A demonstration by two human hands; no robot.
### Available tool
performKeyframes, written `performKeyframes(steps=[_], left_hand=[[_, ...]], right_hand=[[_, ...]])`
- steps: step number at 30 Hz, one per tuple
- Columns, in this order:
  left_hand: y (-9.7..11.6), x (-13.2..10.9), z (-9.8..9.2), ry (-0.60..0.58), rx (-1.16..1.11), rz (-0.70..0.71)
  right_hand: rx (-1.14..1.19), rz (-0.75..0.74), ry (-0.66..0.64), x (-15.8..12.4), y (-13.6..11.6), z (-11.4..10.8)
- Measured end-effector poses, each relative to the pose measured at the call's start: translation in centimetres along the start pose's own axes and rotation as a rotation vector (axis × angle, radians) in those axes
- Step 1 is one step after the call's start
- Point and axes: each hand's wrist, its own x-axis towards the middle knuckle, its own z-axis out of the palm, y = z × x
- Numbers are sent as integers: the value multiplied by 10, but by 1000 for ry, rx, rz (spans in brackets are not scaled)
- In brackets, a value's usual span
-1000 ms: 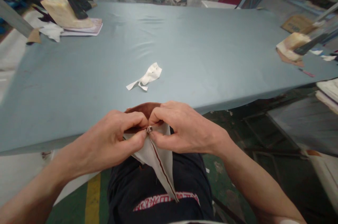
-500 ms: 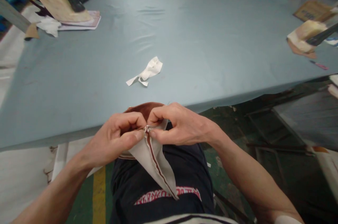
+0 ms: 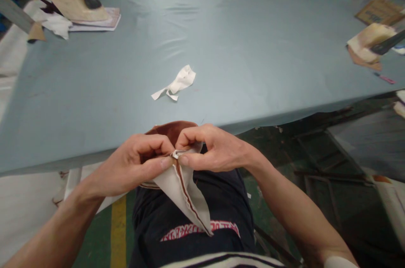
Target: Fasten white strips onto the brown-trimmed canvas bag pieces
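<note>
A sewn fabric piece [image 3: 177,190], off-white on this side with a brown seam line down its middle, hangs in a point over my dark apron [image 3: 152,230]. Its brown face shows behind my fingers. My left hand [image 3: 144,160] pinches it at the upper end of the seam, on the left side. Opposite, my right hand [image 3: 209,148] pinches the right side of the same spot, thumb and forefinger closed. The fingertips of both hands nearly meet there, and a small white bit shows between them.
The worktable [image 3: 240,53] has a blue-grey cover, its front edge just beyond my hands. Crumpled white scraps [image 3: 182,80] lie on it. Pale blocks with dark parts on them stand at the far left [image 3: 71,2] and right [image 3: 368,42], near a cardboard box [image 3: 379,12].
The view has tilted slightly. Both hands stay at the seam's top, and the white bit between the fingertips shows a little more.
</note>
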Motion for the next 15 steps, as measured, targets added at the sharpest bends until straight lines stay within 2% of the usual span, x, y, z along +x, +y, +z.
performKeyframes(steps=[5,11,15], left_hand=[[9,-3,7,144,156,79],[17,-6,13,179,278,95],[15,-11,18,268,309,145]], right_hand=[[-130,-84,83,0,-7,2],[-361,-174,136,-2,-12,4],[-497,-184,157,-4,-11,7]])
